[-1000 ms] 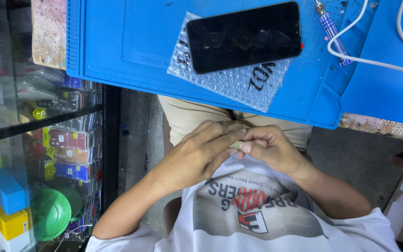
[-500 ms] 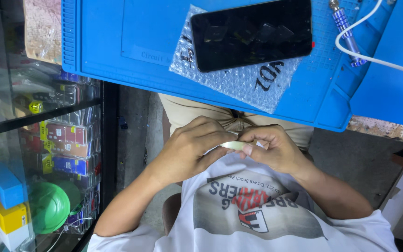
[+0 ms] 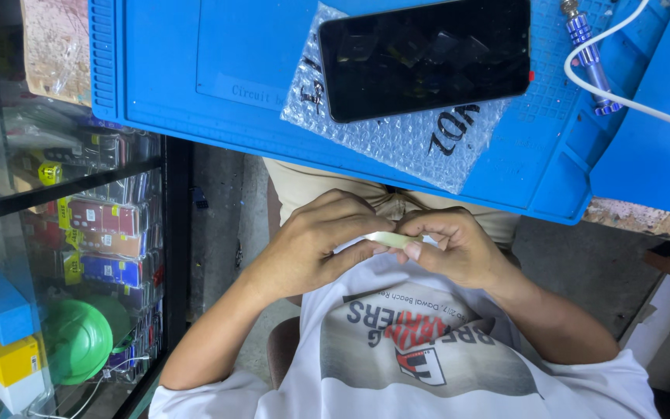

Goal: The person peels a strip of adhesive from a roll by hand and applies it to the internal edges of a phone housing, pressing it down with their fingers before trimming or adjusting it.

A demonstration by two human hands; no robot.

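1. Camera is now sitting lower and closer than a second ago: the blue work mat (image 3: 195, 85) and the black phone (image 3: 426, 56) are filling more of the top of the view.
2. The two hands are staying together over the lap, below the mat's edge; the small pale strip (image 3: 389, 239) between them is showing more clearly now than a second ago, so the fiddling with it looks to be going on, not finished.
3. Left hand (image 3: 316, 244) is pinching: fingers curled, thumb pressing on the strip's near end.
4. Right hand (image 3: 447, 244) is clenching round the strip's other end, fingertips folded over it.
5. What the strip is, cannot tell — too small.
6. Phone is lying face-up, dark, on a bubble-wrap sheet (image 3: 412, 140) on the mat, untouched.
7. Blue metal tool (image 3: 587, 46) and white cable (image 3: 622, 97) are resting at the mat's far corner, well apart from the hands.
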